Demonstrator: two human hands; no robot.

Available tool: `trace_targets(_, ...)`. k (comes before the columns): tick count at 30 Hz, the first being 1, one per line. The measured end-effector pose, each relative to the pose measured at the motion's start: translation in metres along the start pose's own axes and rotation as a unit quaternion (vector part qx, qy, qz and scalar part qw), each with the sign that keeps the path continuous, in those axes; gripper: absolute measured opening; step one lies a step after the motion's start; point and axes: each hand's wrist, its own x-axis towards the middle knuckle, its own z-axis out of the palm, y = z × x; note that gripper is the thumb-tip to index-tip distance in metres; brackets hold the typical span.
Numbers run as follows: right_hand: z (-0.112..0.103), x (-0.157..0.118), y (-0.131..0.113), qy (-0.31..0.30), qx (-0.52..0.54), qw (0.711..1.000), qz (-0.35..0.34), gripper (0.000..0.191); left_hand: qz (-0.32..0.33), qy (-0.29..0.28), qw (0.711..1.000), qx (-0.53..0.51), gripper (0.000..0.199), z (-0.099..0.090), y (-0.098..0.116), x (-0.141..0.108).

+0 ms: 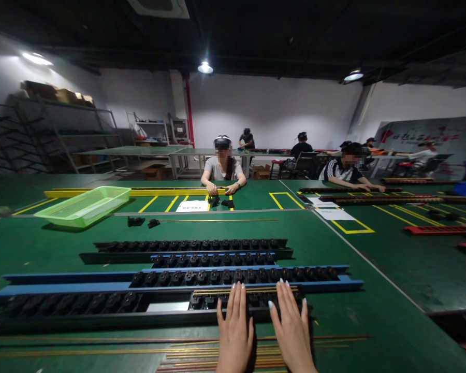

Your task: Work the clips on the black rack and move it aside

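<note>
Ok so from the head cam there are 2 bare hands, left hand (235,331) and right hand (291,331), both lying flat and palms down, side by side with the fingers pointing away. Neither one is closed around anything, both look open, and the fingertips sit at the near rail's top edge. Right there, a few thin brass rods (244,291) lie across that rail, though I can't count them exactly. There are 4 long black rails of connector blocks (70,305) in a row on the green work table (373,331), and the 2 middle ones have blue bases. More loose brass rods (217,357) lie under the wrists. Farther out I see 1 green plastic basket (83,205), 2 small black parts (142,222), and 1 more long brass rod (217,220). 2 co-workers (223,166) sit at the far table edges, with their hands well apart from these.
</note>
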Motion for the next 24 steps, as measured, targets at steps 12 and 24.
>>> trace_targets(12,-0.011,0.002,0.0,-0.045,0.023,0.999,0.008,0.061,-0.005,-0.021,1.0,-0.011,0.071,-0.004,0.002,0.0)
trace_targets(24,0.0,-0.003,0.003,0.002,0.02,1.0,-0.006,0.062,0.006,-0.005,1.0,-0.006,0.067,0.0,-0.002,-0.002)
